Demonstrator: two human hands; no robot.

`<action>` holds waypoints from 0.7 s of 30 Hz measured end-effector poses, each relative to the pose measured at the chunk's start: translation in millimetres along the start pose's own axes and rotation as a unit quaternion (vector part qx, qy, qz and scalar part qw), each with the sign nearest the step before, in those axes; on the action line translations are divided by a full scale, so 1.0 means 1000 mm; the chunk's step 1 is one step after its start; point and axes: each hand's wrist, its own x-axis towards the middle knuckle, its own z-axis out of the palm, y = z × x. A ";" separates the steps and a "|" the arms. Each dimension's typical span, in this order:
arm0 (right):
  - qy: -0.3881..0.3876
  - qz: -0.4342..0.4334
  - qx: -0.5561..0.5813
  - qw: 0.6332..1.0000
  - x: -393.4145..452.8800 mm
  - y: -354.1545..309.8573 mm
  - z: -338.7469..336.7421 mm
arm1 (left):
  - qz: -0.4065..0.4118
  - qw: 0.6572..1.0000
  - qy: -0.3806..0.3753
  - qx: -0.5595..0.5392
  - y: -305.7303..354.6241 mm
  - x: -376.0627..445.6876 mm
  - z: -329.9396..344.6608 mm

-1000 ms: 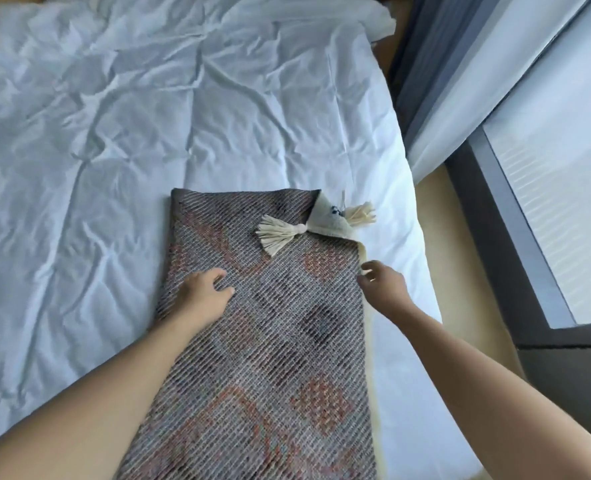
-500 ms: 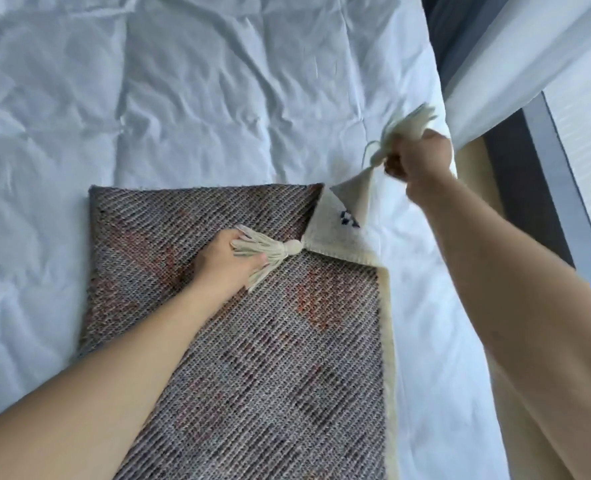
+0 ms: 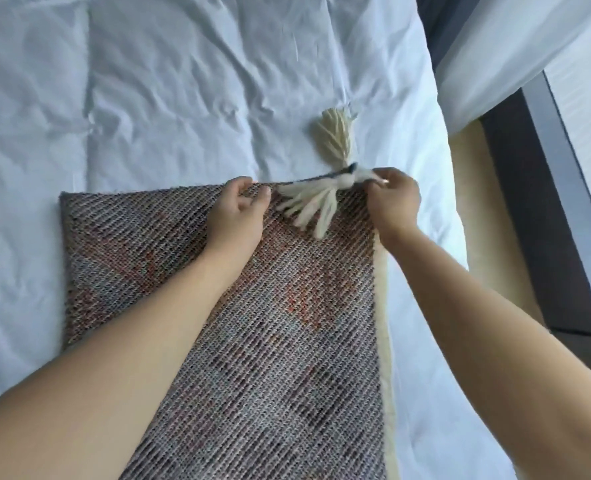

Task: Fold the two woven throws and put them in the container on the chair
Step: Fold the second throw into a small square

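Squaring up the far edge of the woven throw, we have it lying folded into a long strip on the white bed, running from the bottom of the view up toward the middle. Our left hand rests on the far edge with its fingers curled over the fabric, though we cannot tell whether they truly pinch it or only press it down. Our right hand pinches the far right corner where the tassels are tied. One cream tassel lies out on the sheet beyond the edge; the other tassel falls back across the weave between our hands.

We judge the throw to be soft and limp but fairly thick, with a coarse weave that grips itself, so stacked layers should stay put rather than slide. It looks light enough for one hand, yet floppy: lifted from one point, it would sag and come unfolded. The tassels are loose and apt to snag or stick out of a fold, so we would tuck them in before the next fold. The best hold is at the two far corners, a hand on each, with the doubled layers pinched together. The chair, the container and a second throw are not in view.
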 end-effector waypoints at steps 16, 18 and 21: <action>-0.246 0.258 0.033 0.934 -0.302 0.188 -0.098 | -0.079 0.905 0.148 0.391 -0.246 -0.223 -0.184; -0.247 0.257 0.010 0.934 -0.348 0.206 -0.110 | -0.137 0.919 0.129 0.345 -0.272 -0.265 -0.197; -0.258 0.257 -0.050 0.930 -0.396 0.234 -0.123 | -0.162 0.925 0.029 0.342 -0.304 -0.321 -0.211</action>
